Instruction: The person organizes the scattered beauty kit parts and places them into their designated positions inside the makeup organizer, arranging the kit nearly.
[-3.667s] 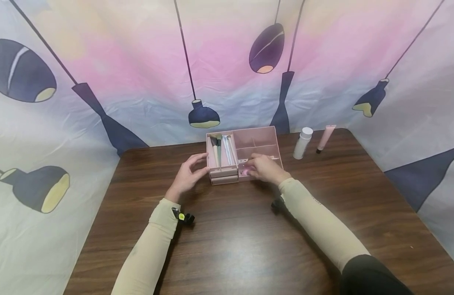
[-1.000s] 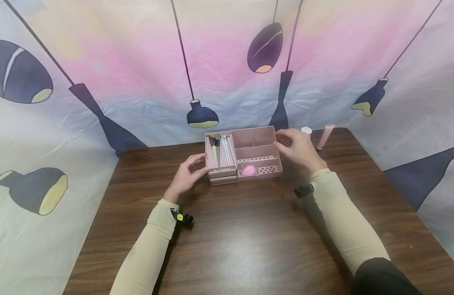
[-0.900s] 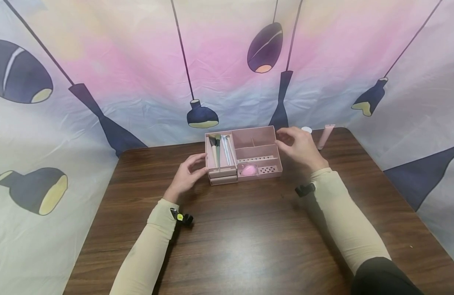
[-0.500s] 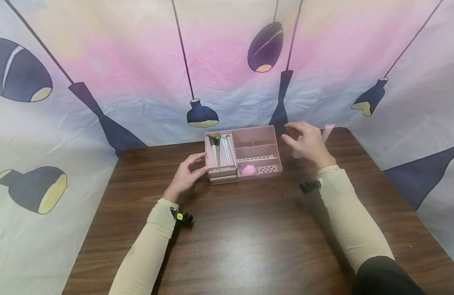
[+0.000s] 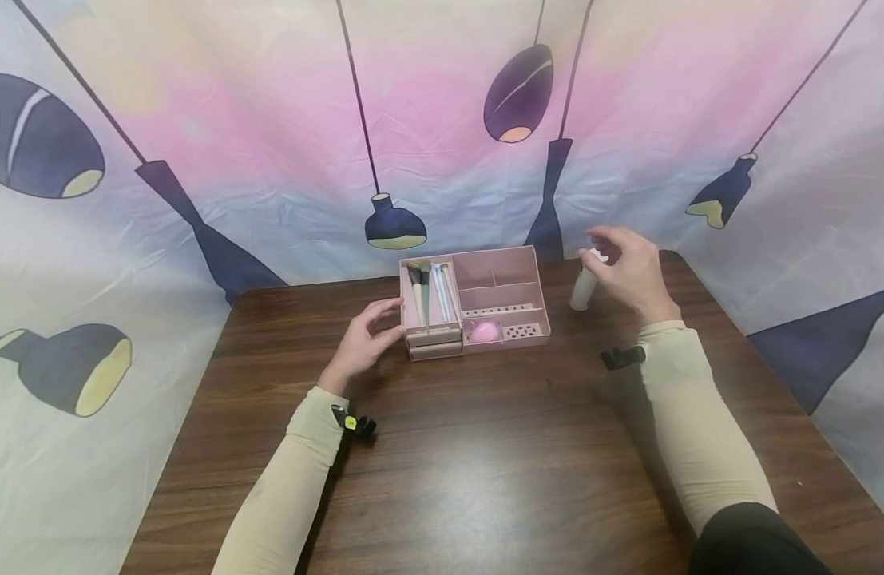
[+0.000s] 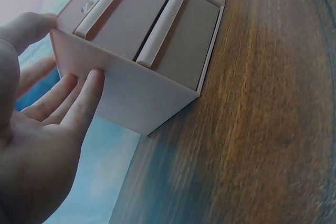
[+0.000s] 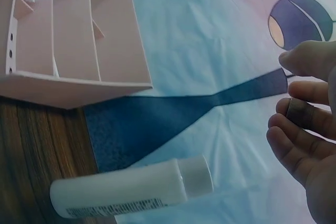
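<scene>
A pink makeup organizer [image 5: 509,343] stands at the back middle of the table. Makeup brushes [image 5: 423,295] lie in its top left tray, and a pink sponge-like piece [image 5: 485,331] sits in a front right compartment. My left hand [image 5: 362,339] rests on the organizer's left side, fingertips against the wall and thumb near the front corner; the left wrist view shows two drawers [image 6: 178,40] there. Over to the right, my right hand [image 5: 636,271] hovers by the upright white bottle [image 5: 581,291], fingers loosely bent. In the right wrist view, a gap separates the hand from the bottle's cap [image 7: 197,177].
The brown wooden table [image 5: 442,471] runs up to a printed curtain [image 5: 291,200] with lamp motifs behind and at both sides. From the head, my right hand hides the spot where the pink tube stood.
My right hand has left the organizer's front compartments, passed its right edge, and moved right to the white bottle. It now covers the pink tube's place. The left hand has stayed put.
</scene>
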Tool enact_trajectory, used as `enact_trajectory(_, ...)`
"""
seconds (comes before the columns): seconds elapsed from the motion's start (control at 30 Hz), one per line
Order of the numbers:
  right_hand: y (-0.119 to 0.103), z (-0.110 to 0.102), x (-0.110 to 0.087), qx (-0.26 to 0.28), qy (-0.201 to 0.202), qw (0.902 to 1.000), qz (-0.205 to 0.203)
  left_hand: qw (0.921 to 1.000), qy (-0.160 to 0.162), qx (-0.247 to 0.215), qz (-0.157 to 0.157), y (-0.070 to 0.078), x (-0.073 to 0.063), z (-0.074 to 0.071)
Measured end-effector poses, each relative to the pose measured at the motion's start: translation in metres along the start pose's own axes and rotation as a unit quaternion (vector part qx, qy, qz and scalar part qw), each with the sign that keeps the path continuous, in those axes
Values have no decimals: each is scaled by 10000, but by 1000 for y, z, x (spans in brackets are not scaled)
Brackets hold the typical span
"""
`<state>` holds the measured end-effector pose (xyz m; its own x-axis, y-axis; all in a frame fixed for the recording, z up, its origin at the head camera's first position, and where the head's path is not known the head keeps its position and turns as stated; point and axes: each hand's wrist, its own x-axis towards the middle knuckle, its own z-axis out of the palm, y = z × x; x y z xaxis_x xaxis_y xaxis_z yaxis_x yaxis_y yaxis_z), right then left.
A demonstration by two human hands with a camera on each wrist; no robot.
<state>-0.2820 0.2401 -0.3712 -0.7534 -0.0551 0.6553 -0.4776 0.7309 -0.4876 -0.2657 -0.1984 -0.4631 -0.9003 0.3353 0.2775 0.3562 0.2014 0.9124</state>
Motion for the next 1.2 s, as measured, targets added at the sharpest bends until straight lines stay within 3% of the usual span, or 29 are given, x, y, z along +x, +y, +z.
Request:
enact_trajectory(0.27,15,-14,1,-262,172,9994,172,10000,31,34,87,-2,-1,0)
enact_trajectory(0.57,35,-25,2,-418,538,9971,339,9999,-60,-106,-50,29,-6,2)
enact_trajectory(0.97,54,-29,-2,-432,640,9927,929,9999,-52,-91,-22,30,-7,2)
enact_trajectory(1.2,64,-30,-9,-427,768,9908,1030,10000,-71,-6,1,31,-5,3)
